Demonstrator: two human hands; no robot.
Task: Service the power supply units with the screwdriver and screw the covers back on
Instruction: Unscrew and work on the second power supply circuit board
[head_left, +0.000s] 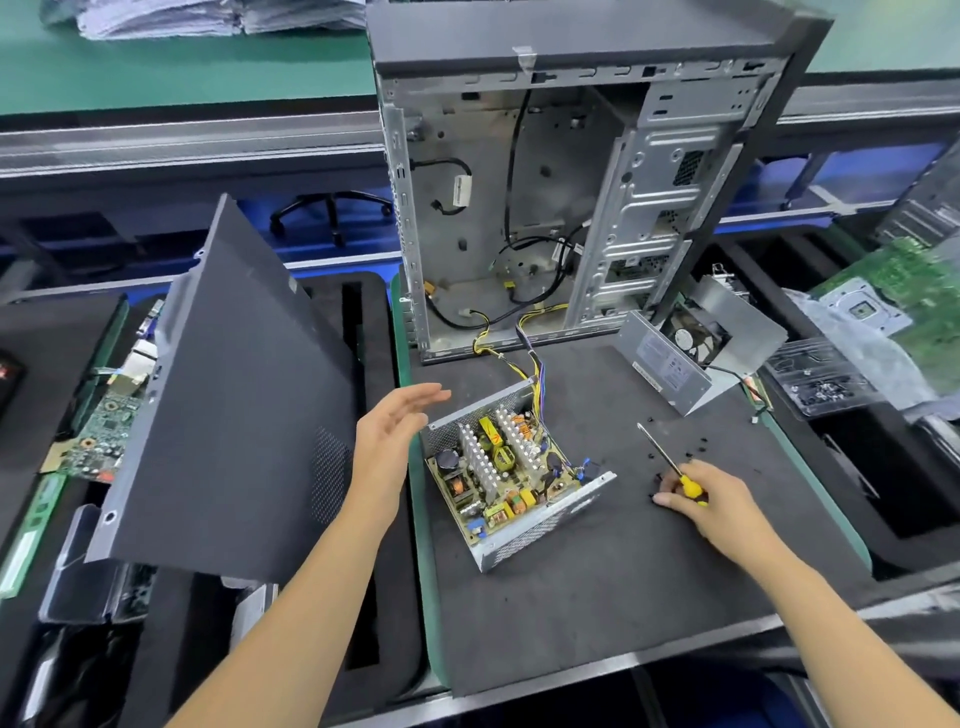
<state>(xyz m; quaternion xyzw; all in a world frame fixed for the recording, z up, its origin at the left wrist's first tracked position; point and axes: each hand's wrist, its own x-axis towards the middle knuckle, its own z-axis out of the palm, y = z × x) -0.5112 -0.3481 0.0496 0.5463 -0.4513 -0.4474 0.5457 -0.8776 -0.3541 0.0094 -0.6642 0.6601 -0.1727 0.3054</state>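
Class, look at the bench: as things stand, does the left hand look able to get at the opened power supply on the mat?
Probably yes. The left hand is open, holds nothing and hovers beside the opened power supply; nothing lies between them. The right hand, holding the screwdriver, stays clear on the other side.

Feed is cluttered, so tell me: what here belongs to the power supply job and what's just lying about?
Job: open power supply; its cover; screwdriver in right hand; loose screws.
Lying about: side panel; circuit boards; paper stack; office chair.
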